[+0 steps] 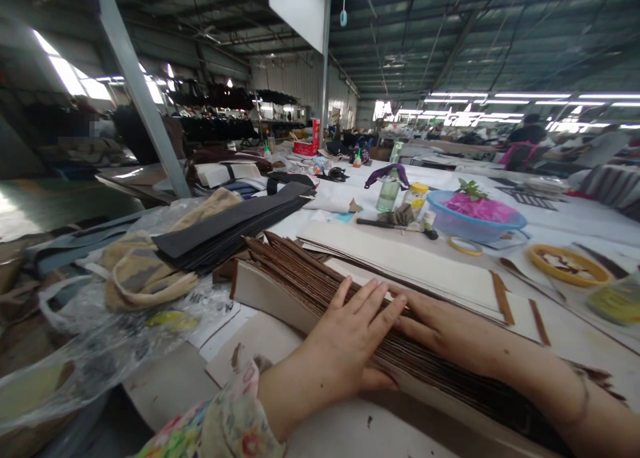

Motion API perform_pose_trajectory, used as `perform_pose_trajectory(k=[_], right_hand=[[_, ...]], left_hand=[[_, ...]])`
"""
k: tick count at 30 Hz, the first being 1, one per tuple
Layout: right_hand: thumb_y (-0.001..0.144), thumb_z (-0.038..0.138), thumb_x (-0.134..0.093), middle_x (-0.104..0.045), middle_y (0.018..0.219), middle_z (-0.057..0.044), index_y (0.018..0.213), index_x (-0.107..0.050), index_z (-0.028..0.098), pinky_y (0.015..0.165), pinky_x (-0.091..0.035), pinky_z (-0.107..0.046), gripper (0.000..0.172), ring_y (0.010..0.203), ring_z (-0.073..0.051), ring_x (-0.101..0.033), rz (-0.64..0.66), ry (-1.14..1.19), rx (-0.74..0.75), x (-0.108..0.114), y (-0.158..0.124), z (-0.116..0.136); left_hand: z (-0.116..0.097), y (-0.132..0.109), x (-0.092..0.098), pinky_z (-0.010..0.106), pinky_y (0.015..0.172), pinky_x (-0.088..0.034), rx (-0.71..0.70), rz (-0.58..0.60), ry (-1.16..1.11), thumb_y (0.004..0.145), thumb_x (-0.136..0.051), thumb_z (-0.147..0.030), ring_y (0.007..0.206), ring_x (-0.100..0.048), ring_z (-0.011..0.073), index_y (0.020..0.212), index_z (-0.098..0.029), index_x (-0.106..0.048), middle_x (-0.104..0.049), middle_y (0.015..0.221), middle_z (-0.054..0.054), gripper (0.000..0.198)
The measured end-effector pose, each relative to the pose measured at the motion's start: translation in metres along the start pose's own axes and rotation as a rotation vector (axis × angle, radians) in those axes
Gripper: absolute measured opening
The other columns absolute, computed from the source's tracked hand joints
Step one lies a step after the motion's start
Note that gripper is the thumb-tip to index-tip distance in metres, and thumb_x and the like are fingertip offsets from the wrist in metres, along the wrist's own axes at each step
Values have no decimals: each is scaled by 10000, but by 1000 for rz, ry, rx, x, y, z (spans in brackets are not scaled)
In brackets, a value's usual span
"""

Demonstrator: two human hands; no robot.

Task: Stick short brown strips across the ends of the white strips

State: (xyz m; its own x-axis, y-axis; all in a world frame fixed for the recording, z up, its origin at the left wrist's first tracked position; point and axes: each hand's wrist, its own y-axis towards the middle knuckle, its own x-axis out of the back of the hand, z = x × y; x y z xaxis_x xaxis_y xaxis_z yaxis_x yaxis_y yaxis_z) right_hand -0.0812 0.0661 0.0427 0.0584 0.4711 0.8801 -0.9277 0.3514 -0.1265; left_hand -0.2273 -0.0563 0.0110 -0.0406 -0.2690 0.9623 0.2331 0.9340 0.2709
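A long stack of thin brown leather-like strips runs diagonally across the table, with pale faces showing on its outer strip. Its far left end is fanned into uneven edges. My left hand lies across the stack, fingers stretched and spread over the top, thumb on the near side. Close against it, my right hand rests on the stack from the right, with its visible fingers extended and apart; some fingertips are hidden behind the left hand. Beyond the stack lie flat cream strips with brown ends.
A pile of dark grey strips and beige cloth gloves lie left, beside clear plastic wrapping. Farther back are a green bottle, a brush and a blue basin. A yellow dish sits right.
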Motion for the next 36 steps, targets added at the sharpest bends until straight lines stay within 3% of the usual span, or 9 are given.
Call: perform_pose_trajectory(k=[5,10,15,22,25,28,30,33,36], right_hand=[[852,488,-339,-525,1205,-100,1232,-408,176,955,-364,-384,496,1091,-221,-500,20,-7,-28,-9,1,0],[848,449,-369,-516,1216,-90,1202,-434,185,989,-337,-376,446,1134,-215,-465,18,-36,-23,-14,-5,7],[842,406,-403,-520,1207,-84,1182,-438,199,970,-375,-346,400,1109,-195,-489,-7,-30,15,-30,-11,11],[837,407,-416,-578,1130,-64,1127,-479,225,896,-451,-336,348,1051,-202,-539,-97,-123,24,-39,-10,6],[825,461,-400,-569,1157,-75,1150,-485,214,928,-426,-375,418,1068,-226,-527,-48,-117,-4,-36,-10,4],[754,572,-431,-546,1197,-71,1181,-496,236,919,-428,-440,547,1089,-290,-504,-39,-104,-80,-15,-23,1],[721,627,-426,-533,1214,-43,1198,-489,288,927,-406,-485,589,1101,-317,-487,-171,-53,-148,9,-42,-5],[786,614,-328,-464,1286,7,1192,-481,333,1039,-258,-447,517,1215,-273,-365,-632,107,-235,40,-79,-29],[840,591,-168,-311,1391,10,1290,-353,289,1059,-205,-358,573,1282,-204,-239,-1031,583,-359,41,-118,-74]], left_hand=[[-2,-2,4,443,1051,-103,23,106,-22,756,-428,-598,1312,-147,238,1361,-120,-118,-211,1419,136,832],[-7,-7,6,431,1047,-137,27,117,-11,765,-458,-531,1299,-173,244,1345,-82,-170,-239,1406,146,789],[-14,-16,8,440,1048,-139,11,154,44,708,-560,-464,1266,-229,270,1333,-30,-191,-271,1386,167,845],[-14,-19,11,451,1048,-119,5,166,62,723,-537,-490,1286,-185,266,1348,-60,-156,-216,1410,161,849],[-11,-16,13,444,1047,-121,11,179,39,719,-540,-474,1285,-194,255,1349,-78,-141,-225,1408,152,845],[-7,-10,14,439,1043,-130,-4,178,-15,726,-525,-445,1274,-228,241,1343,-117,-167,-260,1398,132,785],[-3,-4,12,440,1041,-129,-7,166,-58,731,-514,-457,1259,-260,231,1336,-142,-195,-302,1380,117,752],[8,9,7,438,1045,-105,-2,154,-105,715,-519,-523,1245,-289,227,1337,-158,-205,-345,1357,110,787],[20,28,0,449,1045,-77,-27,167,-122,682,-526,-584,1252,-281,244,1349,-172,-200,-306,1383,108,849]])
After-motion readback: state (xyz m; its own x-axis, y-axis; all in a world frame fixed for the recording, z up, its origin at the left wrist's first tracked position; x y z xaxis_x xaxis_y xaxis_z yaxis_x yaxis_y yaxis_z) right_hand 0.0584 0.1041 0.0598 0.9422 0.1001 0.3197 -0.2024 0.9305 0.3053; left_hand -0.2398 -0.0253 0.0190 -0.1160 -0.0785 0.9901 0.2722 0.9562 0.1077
